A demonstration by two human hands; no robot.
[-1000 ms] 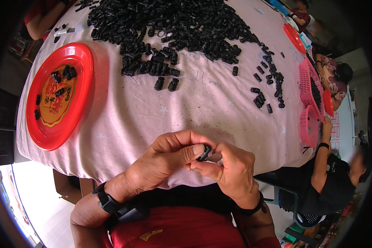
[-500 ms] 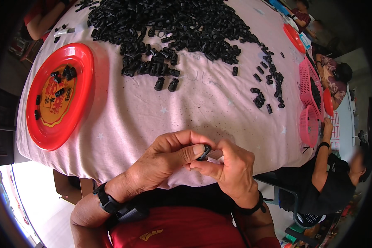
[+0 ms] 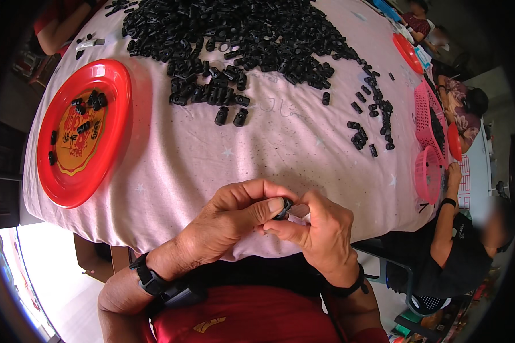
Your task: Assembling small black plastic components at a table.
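Note:
Above the near edge of the table, my left hand [image 3: 243, 211] pinches a small black plastic cord lock [image 3: 283, 210] between thumb and forefinger. My right hand [image 3: 324, 228] is closed close beside it, thumb and fingers pressed together. A thin pale thing [image 3: 297, 212] shows between the right fingers and points toward the cord lock; its kind is too small to make out. Farther off lies a large heap of similar black cord locks [image 3: 240, 34], with two [image 3: 230, 116] standing apart at its near side.
A red plate [image 3: 120, 137] holding several black pieces lies at the left. Loose cord locks [image 3: 377, 108] trail along the right. Pink baskets [image 3: 428, 171] stand at the right edge, beside a co-worker's arm [image 3: 445, 228]. A wrinkled pink cloth [image 3: 189, 166] covers the table.
Both hands stay nearly in place. The right fingers have shifted very slightly away from the cord lock, and the pale thing between them looks a little different.

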